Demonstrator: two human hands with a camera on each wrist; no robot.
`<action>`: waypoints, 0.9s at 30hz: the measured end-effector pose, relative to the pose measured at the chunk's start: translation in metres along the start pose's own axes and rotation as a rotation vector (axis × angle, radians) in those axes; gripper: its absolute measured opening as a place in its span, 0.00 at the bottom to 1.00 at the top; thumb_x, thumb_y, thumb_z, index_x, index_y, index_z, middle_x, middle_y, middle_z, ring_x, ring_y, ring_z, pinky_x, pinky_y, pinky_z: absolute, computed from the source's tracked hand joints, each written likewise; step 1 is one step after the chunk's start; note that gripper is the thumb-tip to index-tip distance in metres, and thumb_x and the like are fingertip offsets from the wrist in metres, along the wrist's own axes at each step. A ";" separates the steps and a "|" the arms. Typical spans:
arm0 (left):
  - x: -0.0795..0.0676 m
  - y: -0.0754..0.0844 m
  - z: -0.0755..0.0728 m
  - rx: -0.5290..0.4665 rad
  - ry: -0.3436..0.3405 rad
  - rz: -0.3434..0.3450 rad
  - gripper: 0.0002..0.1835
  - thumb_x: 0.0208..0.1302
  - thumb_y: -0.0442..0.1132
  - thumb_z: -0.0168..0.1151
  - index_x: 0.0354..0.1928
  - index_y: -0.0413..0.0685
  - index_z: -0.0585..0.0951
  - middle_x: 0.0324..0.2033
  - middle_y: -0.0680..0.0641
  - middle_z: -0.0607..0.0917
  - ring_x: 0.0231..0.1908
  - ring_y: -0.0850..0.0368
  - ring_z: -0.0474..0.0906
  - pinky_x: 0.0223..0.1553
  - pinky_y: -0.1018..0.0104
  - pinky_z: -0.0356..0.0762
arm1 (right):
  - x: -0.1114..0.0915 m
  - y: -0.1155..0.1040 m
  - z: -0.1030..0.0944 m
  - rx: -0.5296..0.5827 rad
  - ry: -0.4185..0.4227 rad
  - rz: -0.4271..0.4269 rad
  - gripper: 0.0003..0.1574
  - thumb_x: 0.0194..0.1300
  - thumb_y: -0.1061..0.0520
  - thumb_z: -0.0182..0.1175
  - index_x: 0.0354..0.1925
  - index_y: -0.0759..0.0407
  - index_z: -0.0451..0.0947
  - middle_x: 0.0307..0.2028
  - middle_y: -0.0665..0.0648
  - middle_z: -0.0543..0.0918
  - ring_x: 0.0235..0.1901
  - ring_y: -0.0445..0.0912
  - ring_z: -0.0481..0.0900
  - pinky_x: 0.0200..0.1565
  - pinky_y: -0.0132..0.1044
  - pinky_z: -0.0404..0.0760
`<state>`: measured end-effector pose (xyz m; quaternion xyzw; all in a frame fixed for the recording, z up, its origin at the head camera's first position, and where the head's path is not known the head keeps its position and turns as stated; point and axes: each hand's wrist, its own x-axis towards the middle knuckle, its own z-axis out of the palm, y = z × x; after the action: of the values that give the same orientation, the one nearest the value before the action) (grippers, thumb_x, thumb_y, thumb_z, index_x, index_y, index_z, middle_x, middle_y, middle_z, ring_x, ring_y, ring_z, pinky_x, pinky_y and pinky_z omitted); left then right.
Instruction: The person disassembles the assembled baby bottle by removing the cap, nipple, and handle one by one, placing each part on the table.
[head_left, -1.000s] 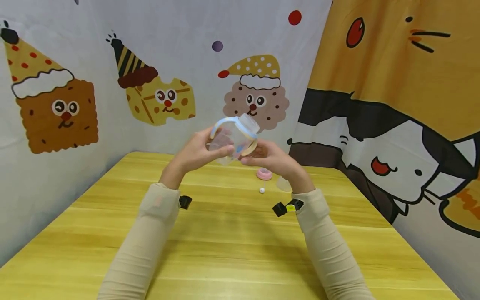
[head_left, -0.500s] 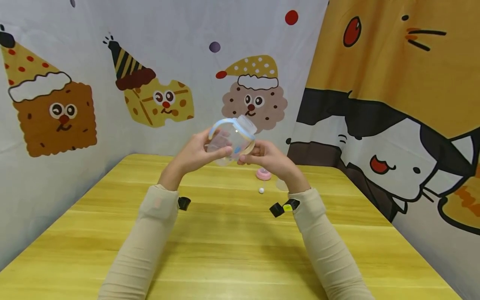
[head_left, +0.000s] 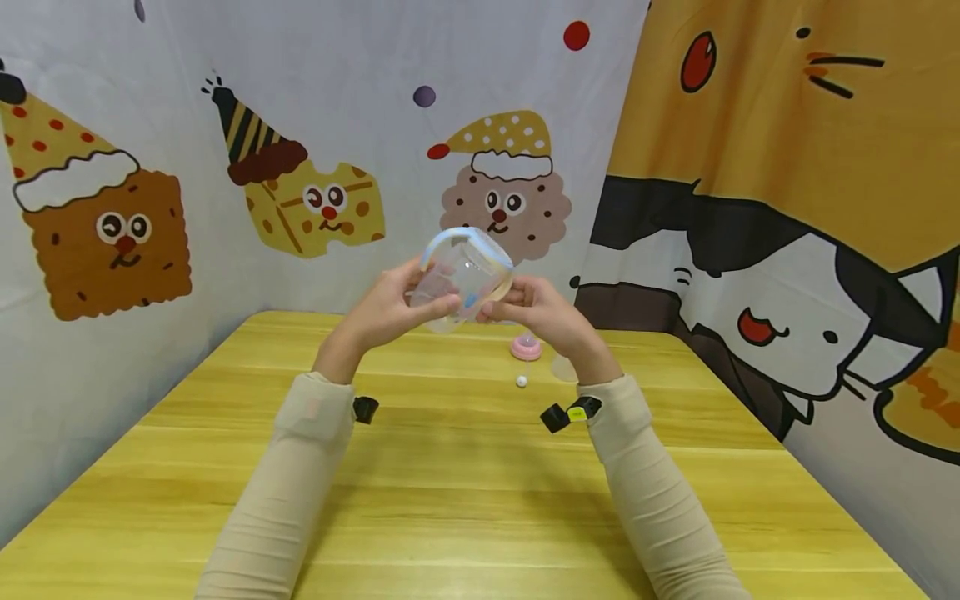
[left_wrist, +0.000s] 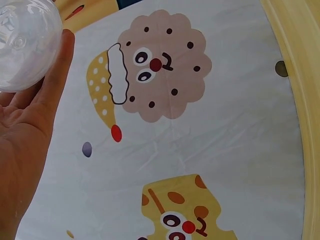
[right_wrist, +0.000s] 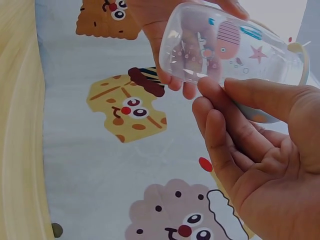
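A clear baby bottle [head_left: 467,275] is held up above the far part of the table, tilted with its neck up and to the right. Its collar ring carries two curved handles in pastel blue and yellow. My left hand [head_left: 386,307] grips the bottle's body from the left, thumb on the near side. My right hand [head_left: 543,308] holds the right handle, with curled fingers and thumb around it. In the right wrist view the bottle [right_wrist: 232,45] shows a printed pink whale and starfish. The left wrist view catches only its rounded base [left_wrist: 22,45].
On the wooden table [head_left: 435,500] behind the hands lie a pink bottle collar [head_left: 527,347] and a small white ball [head_left: 521,382] on a thin clear straw. A translucent dome-shaped cap [head_left: 562,368] sits partly hidden by the right wrist. Cartoon-printed cloth [head_left: 337,75] hangs behind the table.
The bottle has turned slightly in the hands, its neck now tipping away so the opening shows less. Both hands keep their holds. The head view has shifted a little.
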<state>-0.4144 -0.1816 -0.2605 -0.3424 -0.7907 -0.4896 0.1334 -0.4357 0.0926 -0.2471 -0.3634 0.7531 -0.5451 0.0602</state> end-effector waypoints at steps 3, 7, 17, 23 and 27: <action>-0.001 -0.002 0.000 0.016 0.002 -0.015 0.29 0.71 0.51 0.70 0.68 0.49 0.76 0.56 0.44 0.87 0.54 0.47 0.85 0.52 0.48 0.86 | 0.000 0.000 -0.001 0.001 0.028 0.005 0.20 0.79 0.63 0.60 0.64 0.70 0.75 0.46 0.53 0.91 0.50 0.49 0.88 0.63 0.47 0.81; 0.000 -0.004 0.000 0.042 0.001 -0.015 0.27 0.71 0.52 0.71 0.65 0.49 0.77 0.53 0.44 0.87 0.52 0.48 0.85 0.49 0.50 0.86 | 0.002 0.000 -0.004 0.016 0.075 -0.009 0.17 0.79 0.60 0.60 0.61 0.68 0.78 0.44 0.50 0.91 0.51 0.49 0.87 0.61 0.43 0.81; 0.003 -0.006 0.001 0.053 -0.012 -0.020 0.27 0.70 0.53 0.71 0.65 0.49 0.77 0.52 0.45 0.86 0.49 0.49 0.85 0.47 0.52 0.85 | 0.003 0.010 -0.015 0.044 0.178 -0.084 0.12 0.80 0.61 0.60 0.53 0.70 0.80 0.39 0.50 0.90 0.46 0.46 0.88 0.58 0.38 0.82; 0.003 -0.007 0.000 0.057 -0.015 -0.031 0.29 0.70 0.54 0.71 0.65 0.47 0.77 0.52 0.44 0.86 0.49 0.48 0.84 0.46 0.52 0.85 | 0.009 0.025 -0.019 0.094 0.194 -0.053 0.12 0.80 0.62 0.60 0.53 0.72 0.79 0.39 0.50 0.90 0.45 0.44 0.88 0.57 0.37 0.83; 0.005 -0.006 0.000 0.064 -0.006 -0.024 0.31 0.69 0.56 0.71 0.66 0.46 0.77 0.52 0.43 0.86 0.49 0.47 0.84 0.46 0.51 0.85 | 0.015 0.036 -0.022 0.115 0.222 0.008 0.12 0.80 0.62 0.59 0.51 0.73 0.79 0.38 0.50 0.90 0.45 0.44 0.88 0.57 0.35 0.84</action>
<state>-0.4219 -0.1813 -0.2621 -0.3298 -0.8106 -0.4644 0.1361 -0.4746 0.1060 -0.2651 -0.2935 0.7240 -0.6243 -0.0005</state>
